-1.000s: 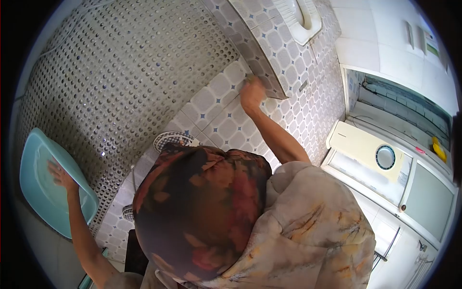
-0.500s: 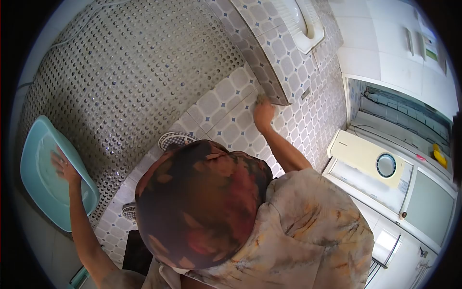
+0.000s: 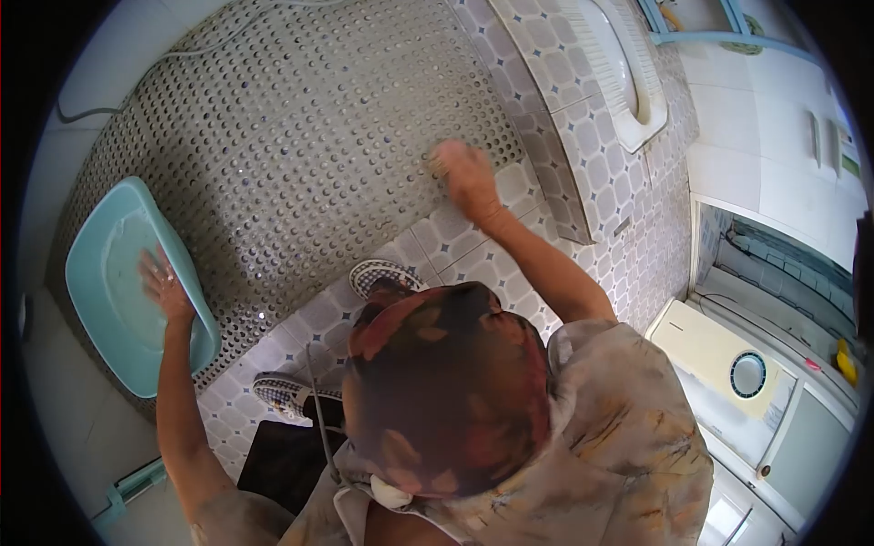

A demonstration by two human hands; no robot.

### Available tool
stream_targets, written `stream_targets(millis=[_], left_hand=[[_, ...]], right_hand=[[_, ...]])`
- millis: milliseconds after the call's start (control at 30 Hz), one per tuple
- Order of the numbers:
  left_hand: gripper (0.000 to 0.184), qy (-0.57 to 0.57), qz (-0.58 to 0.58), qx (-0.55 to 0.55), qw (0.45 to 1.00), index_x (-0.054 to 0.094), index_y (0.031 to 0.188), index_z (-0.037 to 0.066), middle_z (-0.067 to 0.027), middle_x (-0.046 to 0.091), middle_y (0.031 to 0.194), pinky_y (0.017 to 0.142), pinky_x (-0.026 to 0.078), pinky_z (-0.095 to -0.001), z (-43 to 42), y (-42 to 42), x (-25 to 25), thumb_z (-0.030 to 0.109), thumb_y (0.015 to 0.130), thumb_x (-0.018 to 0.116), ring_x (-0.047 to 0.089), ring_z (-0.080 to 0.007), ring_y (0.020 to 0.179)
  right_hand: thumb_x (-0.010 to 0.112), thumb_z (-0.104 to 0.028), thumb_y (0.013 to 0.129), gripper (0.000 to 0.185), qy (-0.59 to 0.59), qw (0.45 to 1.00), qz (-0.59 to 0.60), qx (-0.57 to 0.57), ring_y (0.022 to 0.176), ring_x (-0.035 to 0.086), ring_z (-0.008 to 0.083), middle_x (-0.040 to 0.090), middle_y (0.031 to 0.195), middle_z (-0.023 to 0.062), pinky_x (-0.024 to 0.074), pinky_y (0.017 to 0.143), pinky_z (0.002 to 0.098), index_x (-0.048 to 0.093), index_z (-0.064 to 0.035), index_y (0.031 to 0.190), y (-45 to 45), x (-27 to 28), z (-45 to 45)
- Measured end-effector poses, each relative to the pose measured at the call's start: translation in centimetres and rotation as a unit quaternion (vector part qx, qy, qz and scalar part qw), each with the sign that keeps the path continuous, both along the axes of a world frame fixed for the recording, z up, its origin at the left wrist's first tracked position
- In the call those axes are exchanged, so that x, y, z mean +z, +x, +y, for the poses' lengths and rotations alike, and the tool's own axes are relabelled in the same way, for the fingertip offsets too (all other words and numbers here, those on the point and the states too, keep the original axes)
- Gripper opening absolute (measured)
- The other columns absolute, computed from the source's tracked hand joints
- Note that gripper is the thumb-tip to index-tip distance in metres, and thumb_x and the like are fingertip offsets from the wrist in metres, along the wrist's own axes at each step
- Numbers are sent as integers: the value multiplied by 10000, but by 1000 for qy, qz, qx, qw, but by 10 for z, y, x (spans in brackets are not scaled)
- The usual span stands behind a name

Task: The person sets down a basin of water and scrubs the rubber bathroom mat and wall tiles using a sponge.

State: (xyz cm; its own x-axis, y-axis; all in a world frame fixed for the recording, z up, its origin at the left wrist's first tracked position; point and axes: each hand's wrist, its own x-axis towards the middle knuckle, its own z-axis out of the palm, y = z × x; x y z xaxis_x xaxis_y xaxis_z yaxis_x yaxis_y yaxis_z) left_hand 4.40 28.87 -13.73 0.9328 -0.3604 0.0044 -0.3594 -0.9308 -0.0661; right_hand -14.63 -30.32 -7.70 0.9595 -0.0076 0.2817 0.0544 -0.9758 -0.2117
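Observation:
My left hand [image 3: 164,284] is at the light blue basin [image 3: 208,338], its fingers spread over the shallow, cloudy water inside. Nothing shows in its grasp. My right hand [image 3: 469,182] is above the edge of the pebbled floor [image 3: 319,136], near the tiled strip. Its fingers are curled and slightly blurred; what they hold, if anything, cannot be made out. The basin rests on the pebbled floor at the left. Dark floral cloth [image 3: 446,391] fills the lower middle, with checkered shoes [image 3: 387,275] just beyond it.
A raised tiled step [image 3: 578,136] with a white squat toilet [image 3: 628,82] is at the upper right. A cream panel with a round dial [image 3: 719,359] stands at the right. A grey hose [image 3: 196,53] runs along the upper left. A dark object [image 3: 287,460] is below the shoes.
The view has shifted, so the basin and step appear farther right. My right hand has moved from beside the step's corner leftward over the pebbled floor. My left hand remains at the basin, fingers spread.

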Motion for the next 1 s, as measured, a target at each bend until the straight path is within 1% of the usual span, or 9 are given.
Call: stream_targets(millis=[100,200,267,400,500,633,733,767,1000], left_hand=[[831,10,7,24,1000,19,1528,250,-134,-45,1580,1072,68,-678,-6,0,2,257,872,528,-32,-397,1440],[844,29,24,52,998,36,1529,243,-134,-29,1580,1073,76,-674,-9,1,7,251,859,549,-16,-397,1440],[850,29,29,63,997,44,1529,245,-133,-24,1580,1076,82,-668,-13,0,3,247,852,558,-9,-399,1439],[828,26,6,42,999,50,1529,227,-129,-22,1580,1075,93,-672,-11,1,2,247,864,542,-4,-401,1438],[812,49,-6,26,998,50,1529,212,-127,-25,1580,1069,100,-681,-3,5,-4,247,873,527,0,-401,1437],[805,51,-5,21,998,57,1528,206,-116,-26,1582,1063,115,-685,3,2,-8,245,872,521,8,-400,1437],[799,56,-1,36,998,70,1528,207,-112,-20,1583,1061,127,-682,0,5,-8,248,870,522,20,-399,1437],[797,61,7,41,997,75,1527,208,-111,-16,1583,1060,131,-681,-1,4,-8,249,869,522,25,-399,1437],[784,65,-23,30,997,91,1526,205,-133,8,1578,1053,141,-686,1,7,-14,268,871,518,73,-416,1426]], right_hand=[[516,-46,775,312,24,986,3,-164,949,553,270,600,1037,122,374,812,398,594,-46,1076,17,9,-37],[521,-67,767,339,-111,950,-53,-288,946,545,280,589,1047,132,379,794,416,587,-44,1099,26,-20,-38],[530,-85,777,273,-60,958,53,-274,971,543,295,590,1105,156,389,806,412,592,-45,1040,27,-28,-5],[541,-30,739,270,92,995,-41,-22,868,545,309,599,1010,116,407,776,413,591,-64,1002,4,10,86],[518,10,740,280,52,997,-44,25,877,561,297,609,1019,108,409,781,410,599,-73,995,-13,0,41],[504,34,727,348,-35,984,11,-175,978,569,290,615,1079,122,396,817,409,597,-66,1047,-32,16,-64],[519,25,717,353,-77,961,-32,-265,1000,555,316,610,1087,133,386,828,417,588,-54,1054,-36,-5,-61],[534,18,712,382,-18,966,-3,-259,1022,533,335,585,1135,161,377,879,434,580,-31,1088,-37,-8,-45],[512,-6,747,379,115,993,-16,31,983,512,345,562,1138,139,400,876,408,579,-41,1118,8,11,69]])
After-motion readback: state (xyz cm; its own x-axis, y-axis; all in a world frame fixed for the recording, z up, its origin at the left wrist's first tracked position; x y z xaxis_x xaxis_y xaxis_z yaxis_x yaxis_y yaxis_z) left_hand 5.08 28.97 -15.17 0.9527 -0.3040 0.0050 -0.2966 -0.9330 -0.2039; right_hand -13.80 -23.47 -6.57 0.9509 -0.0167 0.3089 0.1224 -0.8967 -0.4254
